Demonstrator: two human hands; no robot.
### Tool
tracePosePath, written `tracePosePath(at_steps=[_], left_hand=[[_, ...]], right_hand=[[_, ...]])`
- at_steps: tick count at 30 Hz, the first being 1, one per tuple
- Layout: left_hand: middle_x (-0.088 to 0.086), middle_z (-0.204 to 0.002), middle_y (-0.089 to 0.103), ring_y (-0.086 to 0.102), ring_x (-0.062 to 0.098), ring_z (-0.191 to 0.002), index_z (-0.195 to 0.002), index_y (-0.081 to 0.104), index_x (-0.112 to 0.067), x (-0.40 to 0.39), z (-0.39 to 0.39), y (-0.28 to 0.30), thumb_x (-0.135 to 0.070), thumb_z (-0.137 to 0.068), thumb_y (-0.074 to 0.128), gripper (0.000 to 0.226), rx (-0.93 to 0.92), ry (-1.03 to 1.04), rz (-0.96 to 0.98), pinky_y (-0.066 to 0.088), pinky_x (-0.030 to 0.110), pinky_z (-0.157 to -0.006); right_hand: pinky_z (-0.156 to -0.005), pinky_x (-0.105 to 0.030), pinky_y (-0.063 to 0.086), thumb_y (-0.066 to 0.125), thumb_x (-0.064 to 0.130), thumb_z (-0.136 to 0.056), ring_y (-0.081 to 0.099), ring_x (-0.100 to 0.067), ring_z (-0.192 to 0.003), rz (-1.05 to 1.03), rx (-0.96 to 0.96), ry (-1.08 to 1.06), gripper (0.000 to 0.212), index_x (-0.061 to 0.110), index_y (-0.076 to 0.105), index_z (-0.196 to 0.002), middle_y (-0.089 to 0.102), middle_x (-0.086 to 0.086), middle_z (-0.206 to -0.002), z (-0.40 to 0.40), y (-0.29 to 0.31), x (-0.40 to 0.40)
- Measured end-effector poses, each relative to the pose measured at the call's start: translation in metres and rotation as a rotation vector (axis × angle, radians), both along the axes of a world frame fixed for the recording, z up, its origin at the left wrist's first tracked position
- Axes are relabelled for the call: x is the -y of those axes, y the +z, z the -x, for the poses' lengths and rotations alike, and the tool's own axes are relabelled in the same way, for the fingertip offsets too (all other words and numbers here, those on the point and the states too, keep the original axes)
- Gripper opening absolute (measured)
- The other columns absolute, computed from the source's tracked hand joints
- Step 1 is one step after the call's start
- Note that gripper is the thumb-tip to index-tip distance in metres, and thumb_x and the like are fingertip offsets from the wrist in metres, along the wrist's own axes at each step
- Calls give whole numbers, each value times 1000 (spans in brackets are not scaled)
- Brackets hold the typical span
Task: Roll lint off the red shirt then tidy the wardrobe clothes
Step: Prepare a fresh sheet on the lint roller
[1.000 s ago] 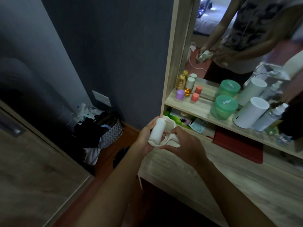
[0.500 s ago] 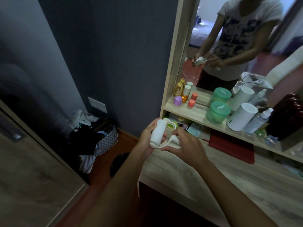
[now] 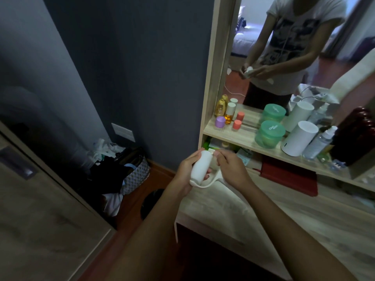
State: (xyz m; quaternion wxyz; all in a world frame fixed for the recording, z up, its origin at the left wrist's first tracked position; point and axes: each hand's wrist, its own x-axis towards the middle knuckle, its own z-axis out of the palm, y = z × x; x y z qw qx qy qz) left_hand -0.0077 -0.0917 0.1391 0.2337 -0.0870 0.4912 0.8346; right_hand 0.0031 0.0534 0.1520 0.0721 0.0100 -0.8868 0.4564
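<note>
I hold a white lint roller (image 3: 199, 166) in both hands above the left end of a wooden dressing table (image 3: 294, 226). My left hand (image 3: 183, 172) wraps the white roll from the left. My right hand (image 3: 231, 169) grips the curved white handle and touches the roller's top end with its fingertips. The mirror (image 3: 288, 57) reflects the same pose. No red shirt is in view. A wardrobe door (image 3: 34, 226) fills the lower left.
The shelf under the mirror carries small bottles (image 3: 228, 113), two green jars (image 3: 268, 133), a white cylinder (image 3: 298, 137) and a spray bottle (image 3: 318, 141). A dark red book (image 3: 288, 176) lies below. A laundry basket (image 3: 132, 172) full of clothes stands on the floor by the dark wall.
The view tilted upward, showing more of the mirror. My right fingers slid up from the handle to the roller's top end. My left hand kept its hold on the roll.
</note>
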Motion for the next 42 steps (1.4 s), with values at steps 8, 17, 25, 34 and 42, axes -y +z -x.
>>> tracePosePath(at_steps=[8, 17, 25, 34, 42], left_hand=[[25, -100, 61, 57, 28, -58, -127, 58, -14, -18, 28, 25, -18, -95, 49, 33, -86, 32, 124, 50, 28, -48], [25, -101, 65, 59, 29, -58, -125, 61, -15, -31, 38, 24, -16, -93, 51, 33, -77, 86, 144, 51, 30, -49], [28, -115, 64, 63, 35, -76, -122, 61, -23, -39, 39, 26, -19, -96, 49, 29, -59, 51, 63, 53, 32, -55], [13, -125, 63, 63, 30, -102, -126, 61, -20, -66, 46, 18, -27, -95, 50, 34, -84, 103, 238, 52, 38, -78], [7, -112, 71, 66, 22, -105, -112, 70, -15, -76, 45, 24, -60, -94, 31, 62, -209, 185, 341, 53, 35, -91]], right_hand=[[-68, -24, 32, 41, 17, -100, 51, -12, -75, 77, -35, -95, 26, 18, 65, -89, 59, 5, -80, 29, 8, -12], [-78, -31, 43, 43, 16, -99, 60, -20, -87, 120, -19, -92, 27, 7, 68, -93, 69, -7, -91, 47, -1, -23], [-71, -29, 39, 45, 16, -99, 57, -17, -80, 169, 7, 37, 28, 4, 69, -95, 68, -10, -87, 53, 10, -39], [-74, -30, 37, 42, 22, -99, 55, -21, -85, 161, 152, -4, 32, 4, 68, -97, 62, -7, -87, 56, 17, -50], [-70, -27, 38, 44, 22, -99, 55, -17, -84, 285, 251, -15, 22, 15, 64, -93, 61, -1, -84, 65, 14, -66]])
